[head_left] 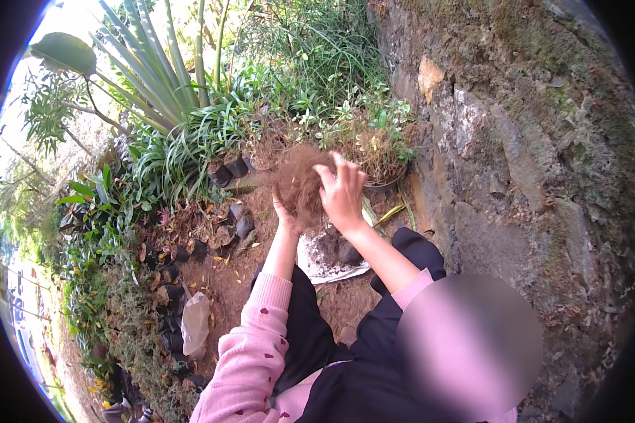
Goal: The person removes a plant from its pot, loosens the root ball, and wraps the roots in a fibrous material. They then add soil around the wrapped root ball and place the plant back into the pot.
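A shaggy brown clump of fine fibres [301, 182], perhaps roots or coir, is held up in front of me between both hands. My left hand [288, 215] supports it from the left and below, fingers partly hidden behind it. Against its right side rests my right hand [344, 194], the fingers bent and somewhat apart, with the nearest ones touching the fibres. Beneath the hands, a white sheet or sack [317, 259] lies on the ground with dark soil and dark rounded lumps [348, 252] on it.
A rough rock wall [501, 176] rises close on my right. Potted plants [381, 158] stand ahead, with black plant bags [236, 167] beside them. Leafy plants [95, 243] line the left. A pale plastic bag [195, 323] lies on the bare earth [226, 282].
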A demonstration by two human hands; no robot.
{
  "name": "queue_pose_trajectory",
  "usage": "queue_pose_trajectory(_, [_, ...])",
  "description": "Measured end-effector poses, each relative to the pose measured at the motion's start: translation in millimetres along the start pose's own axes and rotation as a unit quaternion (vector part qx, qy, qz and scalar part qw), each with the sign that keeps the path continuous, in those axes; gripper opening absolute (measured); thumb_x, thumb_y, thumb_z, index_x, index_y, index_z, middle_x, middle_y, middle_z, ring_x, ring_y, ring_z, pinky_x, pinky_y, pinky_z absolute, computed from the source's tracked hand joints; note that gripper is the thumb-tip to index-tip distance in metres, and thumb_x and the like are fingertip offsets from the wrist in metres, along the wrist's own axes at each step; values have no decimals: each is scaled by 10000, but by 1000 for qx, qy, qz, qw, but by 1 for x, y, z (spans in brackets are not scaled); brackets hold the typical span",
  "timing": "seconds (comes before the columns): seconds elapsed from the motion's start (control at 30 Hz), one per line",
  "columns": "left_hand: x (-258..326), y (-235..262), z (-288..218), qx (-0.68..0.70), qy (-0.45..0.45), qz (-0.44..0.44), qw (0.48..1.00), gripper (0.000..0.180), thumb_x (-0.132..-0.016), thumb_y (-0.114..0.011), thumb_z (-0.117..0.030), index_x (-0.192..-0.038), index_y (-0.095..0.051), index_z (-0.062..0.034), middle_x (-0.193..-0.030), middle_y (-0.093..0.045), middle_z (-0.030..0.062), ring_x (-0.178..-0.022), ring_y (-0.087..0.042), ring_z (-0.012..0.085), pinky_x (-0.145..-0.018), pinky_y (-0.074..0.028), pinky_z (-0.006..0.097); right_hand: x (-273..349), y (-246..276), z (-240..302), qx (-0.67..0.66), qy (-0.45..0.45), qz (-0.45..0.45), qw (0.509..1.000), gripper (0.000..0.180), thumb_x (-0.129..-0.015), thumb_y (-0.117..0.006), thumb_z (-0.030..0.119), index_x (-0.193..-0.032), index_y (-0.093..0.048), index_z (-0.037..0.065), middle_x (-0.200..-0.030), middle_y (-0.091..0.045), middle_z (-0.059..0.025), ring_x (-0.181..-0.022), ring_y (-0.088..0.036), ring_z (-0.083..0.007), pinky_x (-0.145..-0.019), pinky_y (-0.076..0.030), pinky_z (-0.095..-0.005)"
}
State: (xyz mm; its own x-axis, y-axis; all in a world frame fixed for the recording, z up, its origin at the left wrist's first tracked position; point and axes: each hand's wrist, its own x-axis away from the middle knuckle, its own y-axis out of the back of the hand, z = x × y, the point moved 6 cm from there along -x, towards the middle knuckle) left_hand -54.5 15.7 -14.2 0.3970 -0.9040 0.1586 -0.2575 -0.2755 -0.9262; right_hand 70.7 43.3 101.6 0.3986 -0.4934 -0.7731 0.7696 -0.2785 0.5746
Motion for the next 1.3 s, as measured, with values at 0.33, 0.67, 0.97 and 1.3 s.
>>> queue_pose_trajectory(0.33, [5, -5, 14, -178, -51, 152, 971, 730, -861, -366, -655, -1381, -388, -143, -1401, -420, 82, -1257, -418, 287, -1048, -336, 454, 25, -36, -5, -130, -92, 210, 965, 685, -716, -714, 370, -1323, -482, 152, -1414, -315, -213, -1278, -301, -405, -988, -300, -586])
queue_pose_trajectory(0.67, [4, -5, 6, -189, -40, -44, 980, 671, -837, -402, -601, -1332, -454, -151, -1316, -506, 101, -1179, -490, 316, -979, -401, 498, 22, -34, -11, -99, 19, 326, 940, 688, -728, -664, 418, -1339, -459, 176, -1466, -285, -171, -1323, -288, -372, -1036, -255, -574])
queue_pose_trajectory(0.97, [-29, 22, 2, -115, -68, 73, 988, 575, -783, -541, -422, -1253, -521, -92, -1228, -565, 98, -1104, -541, 284, -919, -467, 454, -16, 23, -17, -150, -107, 19, 983, 281, -729, -657, 144, -1009, -675, 132, -1140, -599, -108, -1087, -510, -283, -908, -393, -420])
queue_pose_trajectory(1.3, [-6, -10, 18, -129, -53, 224, 965, 863, -662, -668, -627, -1369, -405, -209, -1365, -445, 44, -1243, -432, 253, -1032, -376, 451, 4, -29, -7, -176, -112, 143, 968, 403, -822, -625, 386, -1221, -595, 337, -1410, -340, -219, -1263, -317, -430, -1023, -266, -545])
